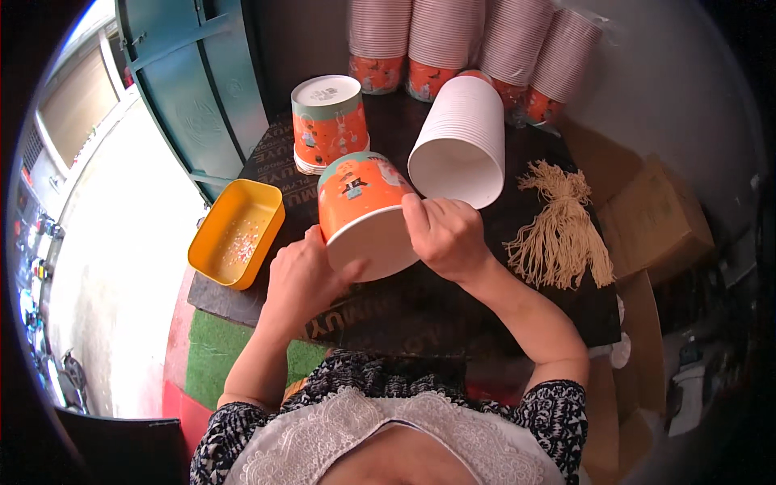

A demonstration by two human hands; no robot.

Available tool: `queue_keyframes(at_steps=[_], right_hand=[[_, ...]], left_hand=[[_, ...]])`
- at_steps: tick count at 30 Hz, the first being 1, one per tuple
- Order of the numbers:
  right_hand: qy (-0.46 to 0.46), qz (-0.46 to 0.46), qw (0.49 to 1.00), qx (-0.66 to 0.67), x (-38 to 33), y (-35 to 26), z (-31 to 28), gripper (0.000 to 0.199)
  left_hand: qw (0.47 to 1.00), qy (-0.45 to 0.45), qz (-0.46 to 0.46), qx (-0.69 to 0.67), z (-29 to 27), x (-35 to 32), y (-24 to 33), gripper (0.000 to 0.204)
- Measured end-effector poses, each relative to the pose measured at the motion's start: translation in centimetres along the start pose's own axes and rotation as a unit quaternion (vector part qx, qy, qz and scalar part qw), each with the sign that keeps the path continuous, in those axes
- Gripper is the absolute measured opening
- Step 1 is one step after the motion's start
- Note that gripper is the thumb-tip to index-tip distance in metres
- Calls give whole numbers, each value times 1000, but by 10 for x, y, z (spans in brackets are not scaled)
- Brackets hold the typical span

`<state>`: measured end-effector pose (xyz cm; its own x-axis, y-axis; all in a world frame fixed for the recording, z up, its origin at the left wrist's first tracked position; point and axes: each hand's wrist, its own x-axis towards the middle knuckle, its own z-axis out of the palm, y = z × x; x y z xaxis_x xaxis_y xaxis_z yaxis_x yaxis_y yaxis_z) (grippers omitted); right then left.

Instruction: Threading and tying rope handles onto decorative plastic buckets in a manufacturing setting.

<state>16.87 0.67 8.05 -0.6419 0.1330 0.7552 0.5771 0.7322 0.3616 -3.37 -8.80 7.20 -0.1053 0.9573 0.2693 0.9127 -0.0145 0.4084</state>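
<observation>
An orange paper bucket [364, 190] with a green band and printed figures is held tilted above the dark table, its white open mouth facing me. My left hand [303, 271] grips the rim at its lower left, thumb inside the mouth. My right hand [446, 236] is closed on the rim at the right. Behind it, a short stack of upside-down orange buckets [330, 129] stands on the table. Just beyond my right hand lies a long nested stack of white-walled buckets [462, 141], open end toward me.
A yellow plastic tub [271, 230] with small pale and pink bits sits at the left. A bundle of beige cords [562, 226] lies at the right. Tall wrapped bucket stacks [444, 36] line the back. A cardboard box [659, 214] stands beyond the right edge; a teal metal door [198, 89] is back left.
</observation>
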Motion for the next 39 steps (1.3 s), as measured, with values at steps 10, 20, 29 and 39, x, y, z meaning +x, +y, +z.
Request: queue_keyframes(at_steps=[10,20,29,39], right_hand=[[60,129,973,180,-19,-16,-22,31],[-67,207,927,307,-66,-62,-24,6],[-100,331,897,274,-82,-37,-11,10],[22,541,629,558,-82,-19,-10,19]], left_hand=[[917,45,-121,-378,40,15,-27,45],[727,55,-147,-668,33,16,-15,34],[641,38,-109,-759,31,13,-12,29],[598,71,-48,-797,25,0,12,32]])
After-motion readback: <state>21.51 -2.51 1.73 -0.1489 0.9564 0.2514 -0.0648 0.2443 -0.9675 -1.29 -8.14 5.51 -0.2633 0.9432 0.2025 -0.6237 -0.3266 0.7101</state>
